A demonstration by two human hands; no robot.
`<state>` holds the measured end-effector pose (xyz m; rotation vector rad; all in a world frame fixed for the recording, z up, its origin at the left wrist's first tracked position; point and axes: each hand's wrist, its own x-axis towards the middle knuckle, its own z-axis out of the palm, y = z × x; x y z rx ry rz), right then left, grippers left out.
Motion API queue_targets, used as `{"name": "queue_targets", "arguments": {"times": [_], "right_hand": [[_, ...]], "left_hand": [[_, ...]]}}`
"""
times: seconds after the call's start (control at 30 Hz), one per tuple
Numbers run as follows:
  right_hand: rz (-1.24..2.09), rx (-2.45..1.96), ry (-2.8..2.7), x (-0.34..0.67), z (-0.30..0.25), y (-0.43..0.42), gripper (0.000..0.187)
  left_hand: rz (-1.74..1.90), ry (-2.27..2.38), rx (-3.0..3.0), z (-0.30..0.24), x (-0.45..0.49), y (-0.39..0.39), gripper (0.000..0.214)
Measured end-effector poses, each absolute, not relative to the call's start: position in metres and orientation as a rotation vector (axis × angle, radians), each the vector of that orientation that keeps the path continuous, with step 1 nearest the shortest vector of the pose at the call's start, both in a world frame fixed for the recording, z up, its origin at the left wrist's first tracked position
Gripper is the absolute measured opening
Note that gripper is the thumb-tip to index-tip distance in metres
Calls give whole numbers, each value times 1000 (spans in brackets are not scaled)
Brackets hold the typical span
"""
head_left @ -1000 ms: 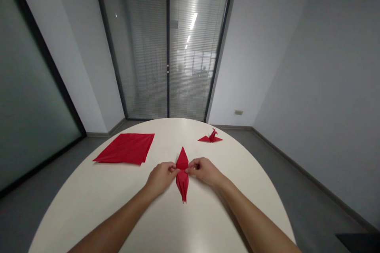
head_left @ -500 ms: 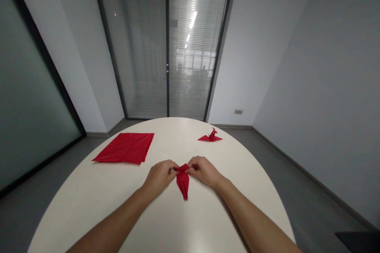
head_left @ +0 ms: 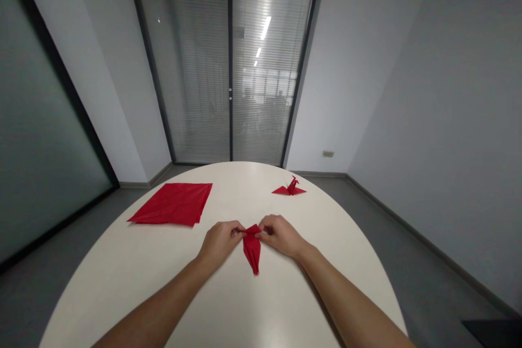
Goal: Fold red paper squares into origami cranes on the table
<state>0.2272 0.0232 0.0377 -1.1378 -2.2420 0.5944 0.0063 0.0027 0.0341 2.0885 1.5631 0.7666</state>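
A folded piece of red paper (head_left: 252,253) lies near the middle of the table, its narrow point toward me and a creased flap across its far end. My left hand (head_left: 221,239) pinches the left side of that flap between thumb and fingers. On the opposite side, my right hand (head_left: 280,235) grips the flap's right edge in the same way. The fingertips hide both ends of the flap. Farther off to the right stands a finished red paper crane (head_left: 291,187) with its wings spread.
Red paper sheets (head_left: 173,203) lie stacked at the left of the round white table (head_left: 253,321). Beyond the table's far edge are a glass partition with blinds (head_left: 196,65) and a white wall (head_left: 346,65). A dark object (head_left: 489,331) shows at the lower right.
Both hands keep their hold on the folded red paper. The left fingers shift very slightly at the flap; otherwise almost nothing moves.
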Motion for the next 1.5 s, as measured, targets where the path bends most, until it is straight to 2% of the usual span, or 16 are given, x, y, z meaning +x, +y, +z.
{"name": "queue_targets", "arguments": {"times": [0.27,0.57,0.9,0.97,1.13,1.33,1.5], "right_hand": [[725,-1041,-2233,232,37,25,15],[536,-990,-2372,237,46,21,24],[493,-940,-2442,240,46,20,33],[506,-965,-2432,239,47,19,33],[526,-1056,-2391,237,49,19,19],[579,-1126,-2302,233,47,20,17],[799,-1201,-2220,232,42,22,15]], "left_hand": [[675,1512,2357,41,4,-3,25],[685,1157,2545,37,-4,-1,29],[578,878,2685,45,-8,-8,29],[575,879,2660,48,-8,-10,29],[621,1009,2575,44,-3,-10,26],[774,1253,2296,31,8,-6,19],[812,1358,2110,30,12,-6,24]]}}
